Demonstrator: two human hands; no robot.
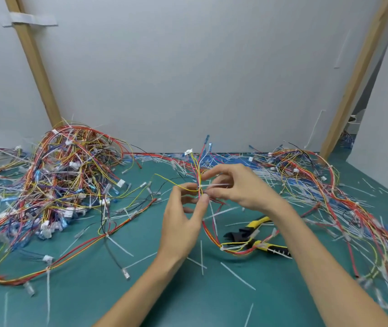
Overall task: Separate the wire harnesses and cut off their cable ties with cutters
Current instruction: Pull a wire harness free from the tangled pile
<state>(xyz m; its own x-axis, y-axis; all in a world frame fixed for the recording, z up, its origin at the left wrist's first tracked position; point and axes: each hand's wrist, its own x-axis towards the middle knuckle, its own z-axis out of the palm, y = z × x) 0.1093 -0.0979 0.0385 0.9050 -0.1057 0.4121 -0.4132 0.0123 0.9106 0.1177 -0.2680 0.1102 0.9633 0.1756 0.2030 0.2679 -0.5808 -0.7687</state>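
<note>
Above the green mat both hands hold up one wire harness (198,172) of red, yellow and white wires. My left hand (183,220) pinches the bundle just below a white cable tie (214,185) that wraps it. My right hand (237,185) pinches the same bundle at the tie, whose tail sticks out to the right across its fingers. The harness trails down to a loop near the cutters (256,239), which lie on the mat with yellow and black handles, held by neither hand.
A big tangled heap of harnesses (63,175) fills the left of the green mat (188,291). Another spread of wires (344,201) runs along the right side. Cut white tie pieces (237,276) litter the mat. A grey wall with wooden posts stands behind.
</note>
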